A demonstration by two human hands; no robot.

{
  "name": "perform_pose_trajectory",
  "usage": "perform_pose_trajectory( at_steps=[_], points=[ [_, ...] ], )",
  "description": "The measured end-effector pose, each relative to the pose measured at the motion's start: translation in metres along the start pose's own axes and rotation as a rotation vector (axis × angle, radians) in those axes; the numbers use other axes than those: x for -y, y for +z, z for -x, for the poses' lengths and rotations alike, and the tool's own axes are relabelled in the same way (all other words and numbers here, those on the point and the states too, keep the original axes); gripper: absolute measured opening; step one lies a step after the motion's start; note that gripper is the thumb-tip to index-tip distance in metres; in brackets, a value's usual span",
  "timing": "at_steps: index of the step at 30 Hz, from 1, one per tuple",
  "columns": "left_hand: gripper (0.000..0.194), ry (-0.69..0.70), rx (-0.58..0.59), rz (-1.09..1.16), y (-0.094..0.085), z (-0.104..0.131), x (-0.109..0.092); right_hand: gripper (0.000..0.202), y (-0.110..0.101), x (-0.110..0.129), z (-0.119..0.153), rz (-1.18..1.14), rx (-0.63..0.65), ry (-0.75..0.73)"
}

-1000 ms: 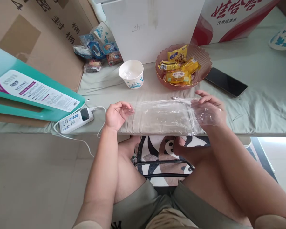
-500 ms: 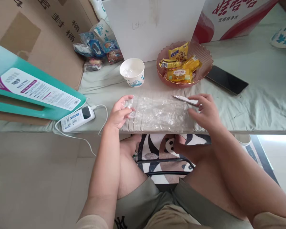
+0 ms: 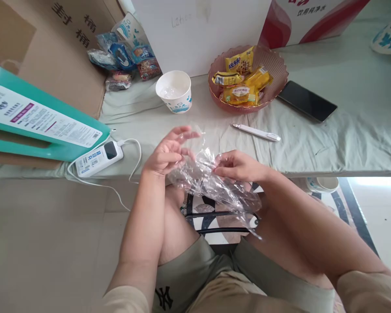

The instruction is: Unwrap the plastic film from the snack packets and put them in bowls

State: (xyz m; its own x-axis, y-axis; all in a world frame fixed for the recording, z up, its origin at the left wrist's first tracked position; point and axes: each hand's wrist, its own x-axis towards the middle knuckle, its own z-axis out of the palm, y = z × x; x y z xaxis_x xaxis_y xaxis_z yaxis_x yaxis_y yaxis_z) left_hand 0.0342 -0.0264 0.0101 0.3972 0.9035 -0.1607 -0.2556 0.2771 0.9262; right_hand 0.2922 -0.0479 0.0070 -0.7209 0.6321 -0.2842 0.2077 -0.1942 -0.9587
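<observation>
Clear, crinkled plastic film (image 3: 211, 176) hangs between my hands over the table's front edge and my lap. My left hand (image 3: 171, 152) holds its left side, with some fingers raised and curved. On the other side, my right hand (image 3: 236, 165) pinches the film near its upper middle. Behind my right hand, a white utility knife (image 3: 256, 132) lies on the cloth with nobody touching it. A paper cup (image 3: 179, 102) with something clear inside stands behind my left hand. Yellow snack packets (image 3: 239, 93) lie in a pink ribbed bowl (image 3: 278, 71).
A black phone (image 3: 308, 101) lies right of the bowl. At the left are a teal jug (image 3: 52, 126) and a white power bank (image 3: 99, 158) with a cable. Wrapped snacks (image 3: 124, 56) and boxes (image 3: 202, 39) stand behind. Another patterned cup (image 3: 389, 37) is at the far right.
My right hand has let go of the knife, moved left and taken hold of the film. The film has been lifted off the table and bunched, its lower end now hanging over the edge.
</observation>
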Motion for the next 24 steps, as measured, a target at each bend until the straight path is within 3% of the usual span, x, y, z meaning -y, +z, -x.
perform_pose_trajectory(
  at_steps=[2, 4, 6, 8, 10, 15, 21, 24],
  points=[
    [0.072, 0.085, -0.229, -0.007, -0.007, -0.003, -0.002, 0.020, -0.002, -0.001, 0.005, -0.004, -0.147, 0.035],
    [0.064, 0.159, -0.437, 0.035, -0.013, -0.007, -0.001, 0.020, -0.004, -0.003, 0.008, -0.013, -0.302, 0.047],
    [0.047, 0.172, -0.528, 0.114, -0.013, -0.010, 0.002, 0.020, -0.006, -0.004, 0.009, -0.047, -0.457, 0.058],
    [0.038, 0.119, -0.499, 0.168, -0.003, -0.012, 0.010, 0.021, -0.007, -0.005, 0.006, -0.115, -0.587, 0.057],
    [0.044, 0.050, -0.411, 0.176, 0.012, -0.013, 0.018, 0.022, -0.006, -0.006, 0.001, -0.183, -0.663, 0.045],
    [0.063, -0.156, -0.169, 0.082, 0.044, -0.011, 0.031, 0.026, -0.001, -0.007, -0.004, -0.185, -0.656, 0.071],
    [0.029, -0.196, -0.258, -0.300, 0.044, -0.010, 0.023, 0.031, 0.000, -0.002, -0.001, -0.108, -0.592, 0.102],
    [0.034, -0.173, -0.234, -0.328, 0.037, -0.008, 0.020, 0.039, -0.002, -0.004, -0.001, -0.103, -0.558, 0.086]
  ],
)
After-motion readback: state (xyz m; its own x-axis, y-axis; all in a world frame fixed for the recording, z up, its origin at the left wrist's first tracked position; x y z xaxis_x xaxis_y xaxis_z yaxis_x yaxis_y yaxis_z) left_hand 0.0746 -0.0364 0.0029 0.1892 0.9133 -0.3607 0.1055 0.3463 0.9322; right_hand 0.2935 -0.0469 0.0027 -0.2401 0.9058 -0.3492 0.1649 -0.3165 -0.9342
